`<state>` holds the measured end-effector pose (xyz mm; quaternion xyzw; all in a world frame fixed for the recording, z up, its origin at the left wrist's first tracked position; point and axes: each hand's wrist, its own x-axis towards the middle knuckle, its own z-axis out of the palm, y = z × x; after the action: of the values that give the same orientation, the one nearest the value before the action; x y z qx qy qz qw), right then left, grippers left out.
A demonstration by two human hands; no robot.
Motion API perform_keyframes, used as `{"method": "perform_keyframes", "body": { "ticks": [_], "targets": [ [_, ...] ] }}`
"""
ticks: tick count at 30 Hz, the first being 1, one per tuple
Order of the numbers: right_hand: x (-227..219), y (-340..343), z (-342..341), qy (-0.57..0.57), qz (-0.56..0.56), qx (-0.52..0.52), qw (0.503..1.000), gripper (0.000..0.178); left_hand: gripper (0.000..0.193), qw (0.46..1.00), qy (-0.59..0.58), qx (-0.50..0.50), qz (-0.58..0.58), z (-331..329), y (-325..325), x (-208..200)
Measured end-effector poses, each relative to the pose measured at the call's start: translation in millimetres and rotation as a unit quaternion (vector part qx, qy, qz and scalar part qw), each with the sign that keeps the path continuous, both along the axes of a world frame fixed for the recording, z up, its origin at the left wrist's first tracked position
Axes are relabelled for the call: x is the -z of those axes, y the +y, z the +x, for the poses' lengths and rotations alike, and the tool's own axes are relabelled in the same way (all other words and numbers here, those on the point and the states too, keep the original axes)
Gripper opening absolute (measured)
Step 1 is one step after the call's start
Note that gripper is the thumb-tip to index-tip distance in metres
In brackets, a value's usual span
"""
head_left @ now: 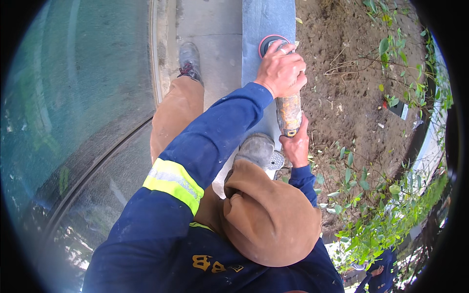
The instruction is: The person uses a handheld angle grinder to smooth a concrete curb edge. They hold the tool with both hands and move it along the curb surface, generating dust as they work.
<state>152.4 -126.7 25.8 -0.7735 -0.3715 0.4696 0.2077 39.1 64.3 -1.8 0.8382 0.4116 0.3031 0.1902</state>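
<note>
— Hands, where were they?
— Upper centre: left hand (281, 68) clamped over the grinder (288, 110) head, right hand (296, 144) wrapped round its tail, steadying the disc (266, 44) on the grey slab (266, 19).

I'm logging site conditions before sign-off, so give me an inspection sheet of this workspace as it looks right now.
Surface: long grey metal beam lying between a concrete strip and bare soil.
Job's things: angle grinder, its disc resting on the beam.
Clutter: dry twigs and leaves on the soil; a small dark tag-like item.
Hands: left hand grips the grinder's front; right hand holds its rear.
Cables: nothing seen.
Surroundings: curved glass-like panel on the left, green plants on the right, another person in blue at the lower right.
</note>
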Motion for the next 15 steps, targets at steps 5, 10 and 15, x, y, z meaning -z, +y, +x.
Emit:
{"method": "perform_keyframes", "body": {
  "ticks": [5,10,15],
  "targets": [
    [-3,-23,-1,0.003,-0.016,-0.021,1.0,0.086,0.011,1.0,-0.019,-0.014,-0.019,-7,-27,0],
    [-9,-45,3,-0.008,-0.005,-0.029,1.0,0.085,0.009,0.999,-0.019,-0.016,-0.031,-2,-50,-4],
    [-12,-43,5,-0.019,-0.026,-0.017,0.999,0.086,0.01,0.999,-0.027,-0.005,-0.032,4,-48,-4]
  ]
}}
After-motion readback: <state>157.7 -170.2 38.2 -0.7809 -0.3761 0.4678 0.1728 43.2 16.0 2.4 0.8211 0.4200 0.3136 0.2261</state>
